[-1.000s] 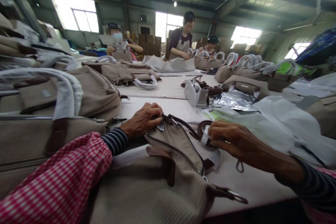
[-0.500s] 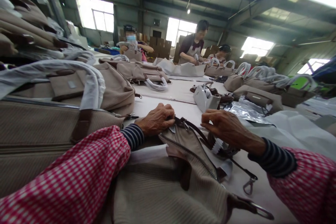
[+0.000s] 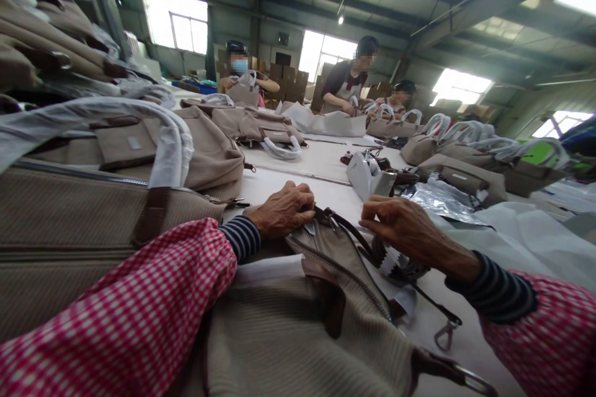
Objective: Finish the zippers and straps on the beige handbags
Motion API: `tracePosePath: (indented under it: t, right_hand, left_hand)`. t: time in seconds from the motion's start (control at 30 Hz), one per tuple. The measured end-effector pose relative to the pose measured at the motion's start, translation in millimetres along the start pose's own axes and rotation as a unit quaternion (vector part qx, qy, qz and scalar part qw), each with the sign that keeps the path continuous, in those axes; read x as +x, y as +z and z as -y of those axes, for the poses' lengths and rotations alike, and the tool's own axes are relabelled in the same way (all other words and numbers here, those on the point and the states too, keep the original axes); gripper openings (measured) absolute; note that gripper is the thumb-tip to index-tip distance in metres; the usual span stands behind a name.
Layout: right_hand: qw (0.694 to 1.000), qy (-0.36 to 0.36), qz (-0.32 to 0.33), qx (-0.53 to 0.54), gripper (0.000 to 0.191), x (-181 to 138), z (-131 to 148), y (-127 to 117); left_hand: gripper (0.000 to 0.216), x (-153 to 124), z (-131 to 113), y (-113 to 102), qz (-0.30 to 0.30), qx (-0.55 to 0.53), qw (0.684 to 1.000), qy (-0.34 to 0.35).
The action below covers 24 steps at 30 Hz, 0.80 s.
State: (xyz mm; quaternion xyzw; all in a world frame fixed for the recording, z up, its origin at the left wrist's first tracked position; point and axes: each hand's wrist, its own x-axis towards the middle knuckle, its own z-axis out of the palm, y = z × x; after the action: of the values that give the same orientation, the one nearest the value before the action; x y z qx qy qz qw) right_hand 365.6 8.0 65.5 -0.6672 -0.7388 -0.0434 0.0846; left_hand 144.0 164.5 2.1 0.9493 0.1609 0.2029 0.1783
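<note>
A beige corduroy bag (image 3: 298, 329) lies in front of me on the white table (image 3: 321, 164). My left hand (image 3: 283, 209) is closed on the bag's top corner, where the brown strap (image 3: 354, 237) clips on. My right hand (image 3: 404, 227) is closed on the coiled strap, which carries a white paper wrap (image 3: 390, 260). A metal clasp (image 3: 446, 336) hangs at the strap's loose end, near the table's front edge.
Stacked beige bags (image 3: 116, 155) with white-wrapped handles fill the left side. A tape dispenser (image 3: 367, 178) stands just beyond my hands. White dust bags (image 3: 521, 242) and foil wrapping lie at the right. Three people work on more bags at the far end.
My right hand has lifted from the table at the right and moved left onto the coiled strap near the bag's corner. The left hand has stayed on the bag.
</note>
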Motion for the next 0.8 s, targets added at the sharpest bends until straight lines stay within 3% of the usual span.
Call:
tracePosePath:
  t: [0.47,0.8]
  right_hand:
    - [1.0,0.01,0.002,0.011,0.017,9.2,11.0,3.0]
    - [0.978,-0.029,0.077,0.189,0.023,44.9,17.1,-3.1]
  left_hand:
    - [0.015,1.0,2.1,1.0,-0.001,-0.001,1.0,0.0]
    - [0.018,0.6,1.3,0.3,0.004,0.002,1.0,-0.002]
